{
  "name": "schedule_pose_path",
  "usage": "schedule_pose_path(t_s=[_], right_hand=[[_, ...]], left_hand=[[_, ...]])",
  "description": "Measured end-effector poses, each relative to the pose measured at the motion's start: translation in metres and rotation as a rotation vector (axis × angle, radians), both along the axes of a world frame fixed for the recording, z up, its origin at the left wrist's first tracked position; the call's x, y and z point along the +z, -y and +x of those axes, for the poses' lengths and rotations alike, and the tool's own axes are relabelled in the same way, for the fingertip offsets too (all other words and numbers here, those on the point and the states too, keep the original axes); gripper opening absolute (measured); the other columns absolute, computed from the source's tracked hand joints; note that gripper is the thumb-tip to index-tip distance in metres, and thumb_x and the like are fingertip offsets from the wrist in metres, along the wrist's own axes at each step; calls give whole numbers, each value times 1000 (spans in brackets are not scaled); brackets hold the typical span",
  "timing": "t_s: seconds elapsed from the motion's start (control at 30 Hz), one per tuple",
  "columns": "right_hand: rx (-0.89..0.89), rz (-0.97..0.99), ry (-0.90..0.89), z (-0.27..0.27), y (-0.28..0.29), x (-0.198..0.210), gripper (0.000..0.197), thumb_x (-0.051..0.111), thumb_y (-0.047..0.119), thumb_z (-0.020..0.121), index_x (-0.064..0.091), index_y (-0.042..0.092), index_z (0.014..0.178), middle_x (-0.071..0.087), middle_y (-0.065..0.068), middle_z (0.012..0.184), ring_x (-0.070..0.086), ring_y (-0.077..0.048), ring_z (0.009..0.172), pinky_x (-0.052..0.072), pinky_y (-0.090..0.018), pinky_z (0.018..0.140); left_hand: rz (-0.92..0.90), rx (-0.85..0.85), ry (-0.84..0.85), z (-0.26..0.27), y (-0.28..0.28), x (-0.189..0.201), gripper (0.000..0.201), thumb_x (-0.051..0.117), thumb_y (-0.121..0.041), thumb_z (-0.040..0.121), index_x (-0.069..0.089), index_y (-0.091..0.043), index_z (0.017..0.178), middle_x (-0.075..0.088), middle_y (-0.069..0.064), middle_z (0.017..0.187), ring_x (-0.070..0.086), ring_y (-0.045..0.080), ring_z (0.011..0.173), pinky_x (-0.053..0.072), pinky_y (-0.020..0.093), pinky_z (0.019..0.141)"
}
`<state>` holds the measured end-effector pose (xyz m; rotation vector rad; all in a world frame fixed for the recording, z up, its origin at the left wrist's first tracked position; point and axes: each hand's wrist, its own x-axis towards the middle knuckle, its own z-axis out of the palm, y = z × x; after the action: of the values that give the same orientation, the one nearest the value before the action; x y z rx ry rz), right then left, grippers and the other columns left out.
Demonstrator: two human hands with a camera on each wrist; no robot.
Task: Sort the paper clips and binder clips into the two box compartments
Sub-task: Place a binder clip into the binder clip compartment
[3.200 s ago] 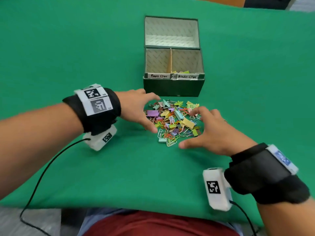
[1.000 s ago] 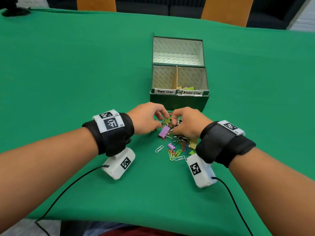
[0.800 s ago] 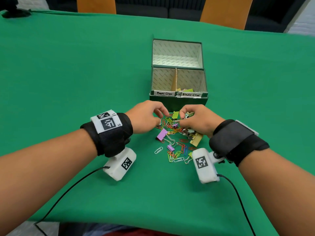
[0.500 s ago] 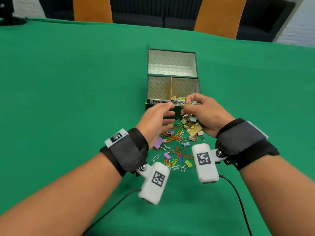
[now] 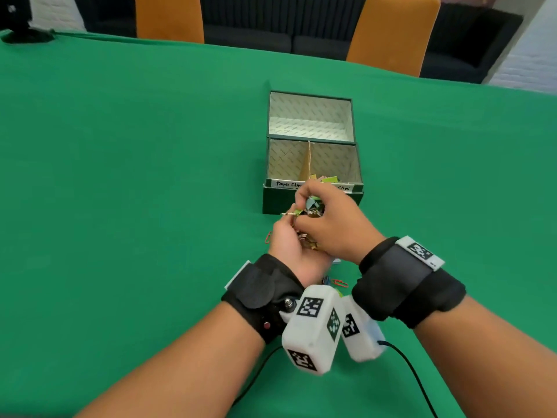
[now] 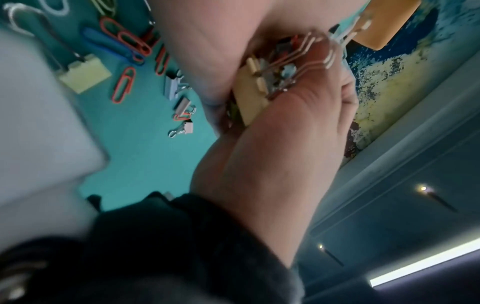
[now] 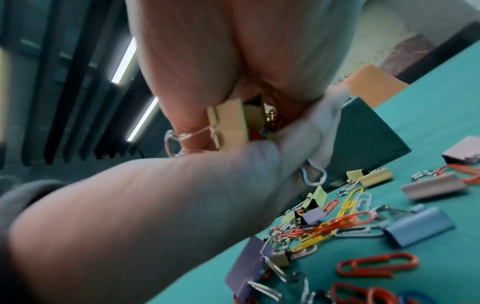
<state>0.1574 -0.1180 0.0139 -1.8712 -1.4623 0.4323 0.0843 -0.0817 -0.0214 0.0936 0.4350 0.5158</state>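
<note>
- My left hand (image 5: 294, 242) and right hand (image 5: 331, 224) are cupped together just in front of the box (image 5: 312, 200), raised off the desk (image 5: 150, 176), and between them they clench a mixed handful of clips (image 5: 312, 206).
- In the wrist views I can see a cream binder clip (image 6: 250, 98) wedged between my palms, its wire handles lying over my left fingers (image 6: 324, 67); the same clip (image 7: 230, 125) shows from the other side.
- I judge the bundle light but awkward: binder clips are stiff, springy and sharp-cornered, paper clips are thin, slick wire that tangles and slides out through gaps.
- A loose cupped grip looks likely to shed pieces, so I would keep my palms closed underneath.
- For sorting, I would pinch a binder clip by its folded body, not by its swinging handles, and lift paper clips by one loop.
- More paper clips (image 7: 342, 224) and binder clips (image 7: 418, 228) lie scattered on the desk below my hands.
- The box's right compartment (image 5: 331, 164) holds a few coloured clips; I cannot see anything in the left one (image 5: 286, 161).
</note>
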Motion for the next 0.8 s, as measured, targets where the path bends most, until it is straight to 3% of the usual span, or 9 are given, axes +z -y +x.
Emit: schedule_pose_path(t_s=[0.07, 0.2, 0.3, 0.43, 0.53, 0.6, 0.7, 0.8], right_hand=[[44, -12, 39, -2, 1, -1, 26, 66, 14, 78, 49, 33, 75, 57, -1, 95, 53, -18, 89, 43, -27, 80], [103, -10, 67, -4, 3, 0, 22, 66, 18, 81, 55, 36, 82, 52, 7, 97, 48, -18, 97, 39, -30, 85], [127, -8, 88, -2, 3, 2, 16, 66, 22, 84, 64, 36, 91, 56, 10, 103, 49, -17, 107, 40, -35, 95], [138, 28, 50, 0, 4, 9, 13, 68, 34, 85, 71, 35, 98, 62, 16, 107, 54, -6, 108, 44, -34, 97], [127, 43, -13, 1, 5, 14, 16, 66, 37, 88, 73, 33, 101, 67, 20, 104, 58, 3, 104, 46, -28, 97], [110, 29, -70, 2, 3, 16, 17, 64, 34, 90, 74, 32, 104, 70, 20, 102, 61, 6, 100, 49, -24, 92], [100, 38, -153, 1, 0, 24, 20, 60, 30, 94, 74, 26, 107, 69, 23, 90, 59, 15, 81, 42, -6, 72], [87, 56, -183, 1, -5, 39, 23, 56, 31, 96, 74, 23, 108, 68, 21, 82, 58, 17, 71, 41, -3, 62]], left_hand=[[8, 26, -44, -1, -5, -4, 23, 39, -24, 93, 54, -13, 106, 63, 11, 87, 63, 24, 91, 58, 31, 65], [1, -8, -62, -2, -17, -5, 25, 37, -27, 93, 55, -12, 101, 59, 12, 93, 59, 25, 100, 55, 29, 72], [-3, 5, -71, -4, -22, -5, 31, 35, -28, 92, 57, -8, 86, 60, 14, 86, 61, 26, 90, 56, 27, 67], [75, 10, -132, -9, -26, -5, 43, 33, -25, 92, 62, -2, 70, 63, 16, 71, 65, 28, 76, 53, 32, 71], [89, 10, -145, -12, -31, -7, 35, 38, -25, 92, 63, 0, 87, 64, 20, 84, 62, 31, 88, 47, 38, 90], [101, -18, -123, -13, -33, -7, 36, 39, -23, 92, 66, 0, 90, 66, 20, 88, 63, 32, 88, 43, 42, 97], [90, -21, -85, -11, -37, -7, 38, 38, -23, 95, 67, 1, 88, 67, 21, 92, 64, 32, 87, 47, 43, 92], [102, -16, -88, -7, -41, -5, 38, 37, -24, 96, 66, -2, 85, 66, 20, 87, 65, 32, 79, 51, 42, 85]])
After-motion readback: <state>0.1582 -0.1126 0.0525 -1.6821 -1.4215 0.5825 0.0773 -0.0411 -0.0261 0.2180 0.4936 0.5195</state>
